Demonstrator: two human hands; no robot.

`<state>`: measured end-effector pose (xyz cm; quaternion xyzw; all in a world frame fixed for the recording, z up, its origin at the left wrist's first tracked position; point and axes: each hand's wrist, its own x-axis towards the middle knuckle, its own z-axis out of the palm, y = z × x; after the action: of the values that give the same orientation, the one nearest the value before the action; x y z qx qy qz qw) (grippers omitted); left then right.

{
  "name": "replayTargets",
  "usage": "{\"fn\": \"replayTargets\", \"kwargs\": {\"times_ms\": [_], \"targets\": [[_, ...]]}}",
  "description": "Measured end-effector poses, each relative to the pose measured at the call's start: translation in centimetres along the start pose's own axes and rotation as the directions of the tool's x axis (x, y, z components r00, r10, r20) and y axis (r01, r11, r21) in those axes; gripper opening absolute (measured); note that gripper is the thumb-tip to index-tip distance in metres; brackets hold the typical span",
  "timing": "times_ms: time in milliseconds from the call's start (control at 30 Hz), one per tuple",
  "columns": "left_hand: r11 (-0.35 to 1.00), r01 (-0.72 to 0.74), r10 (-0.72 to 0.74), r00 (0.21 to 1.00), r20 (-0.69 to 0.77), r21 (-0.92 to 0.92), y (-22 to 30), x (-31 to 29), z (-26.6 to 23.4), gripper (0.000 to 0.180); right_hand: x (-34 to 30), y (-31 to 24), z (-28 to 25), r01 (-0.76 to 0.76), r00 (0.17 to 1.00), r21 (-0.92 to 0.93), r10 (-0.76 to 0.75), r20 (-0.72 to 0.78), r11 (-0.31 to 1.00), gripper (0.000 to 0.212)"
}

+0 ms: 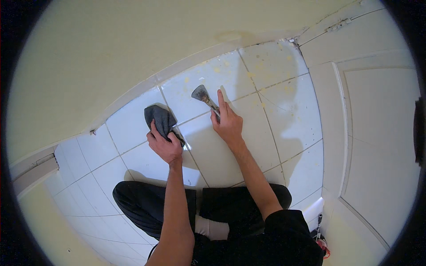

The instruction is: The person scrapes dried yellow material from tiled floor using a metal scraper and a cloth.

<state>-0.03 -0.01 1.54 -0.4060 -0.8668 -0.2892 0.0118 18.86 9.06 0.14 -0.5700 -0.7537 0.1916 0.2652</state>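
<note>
A floor [230, 153] of white square tiles, divided by darker grout lines, was spread under and around the scraper [201, 93]. Yellowish flecks [216, 70] were scattered over the tiles beyond the scraper and to its right, too many and too small to be counted surely. Beyond it the floor was bordered by a pale skirting [177, 70] and a cream wall [111, 44]; well to its right, one panelled, off-white door [381, 133] was seen.

One scraper, one dark grey cloth [159, 117] and two hands were counted. The scraper was held by its handle in the right hand [230, 125], its flared blade pointed toward the wall; the index finger was stretched out, and the other fingers [214, 116] were closed round the handle. Whether the floor was touched by the blade could not be told. To the left of the scraper and a little nearer the body, the bunched cloth was gripped by the left hand [166, 147], its fingers [154, 127] bent and closed upon it. Nearer the body than the scraper, two black-trousered legs [146, 201] were folded.
</note>
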Motion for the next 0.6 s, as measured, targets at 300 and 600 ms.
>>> {"fn": "replayTargets", "kwargs": {"times_ms": [300,600], "targets": [[1.0,0.0,0.0,1.0,0.007,0.0,-0.53,0.0,0.08,0.069,0.18,-0.05,0.36,0.115,0.978,-0.018,-0.116,-0.174,0.993,0.045],[1.0,0.01,-0.01,1.0,0.013,-0.001,-0.21,0.0,-0.09,0.071,0.24,-0.53,-0.12,0.066,0.986,0.033,-0.06,-0.155,0.997,0.057]]}}
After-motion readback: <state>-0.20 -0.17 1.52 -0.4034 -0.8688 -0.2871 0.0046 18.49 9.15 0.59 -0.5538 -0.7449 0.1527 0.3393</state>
